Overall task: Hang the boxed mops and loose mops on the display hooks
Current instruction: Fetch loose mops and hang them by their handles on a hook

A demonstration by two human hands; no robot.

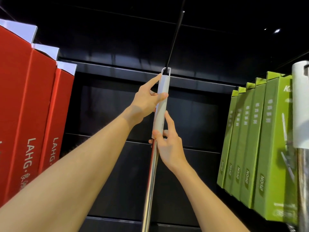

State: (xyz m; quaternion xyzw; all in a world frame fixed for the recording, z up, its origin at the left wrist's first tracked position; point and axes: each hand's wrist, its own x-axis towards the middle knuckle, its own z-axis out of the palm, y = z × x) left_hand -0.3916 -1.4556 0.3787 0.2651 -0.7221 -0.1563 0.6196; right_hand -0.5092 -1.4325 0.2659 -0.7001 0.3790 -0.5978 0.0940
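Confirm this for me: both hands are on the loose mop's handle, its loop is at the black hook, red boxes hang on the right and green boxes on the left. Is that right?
Not quite. The head view shows the red boxes on the left and the green boxes on the right. The rest holds: the left hand and right hand hold the loose mop's handle, its loop at the black hook.

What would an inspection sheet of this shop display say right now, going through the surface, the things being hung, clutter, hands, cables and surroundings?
Surface: dark display wall with horizontal rails.
Job's things: loose mop, white grip over a shiny metal pole, its top loop at the tip of the black display hook; whether it is fully on cannot be told. Red boxes hang at left, green boxes at right; another loose mop at far right.
Clutter: nothing seen.
Hands: left hand grips the white grip high up; right hand holds it where grip meets pole.
Cables: nothing seen.
Surroundings: dark ceiling with small lights.
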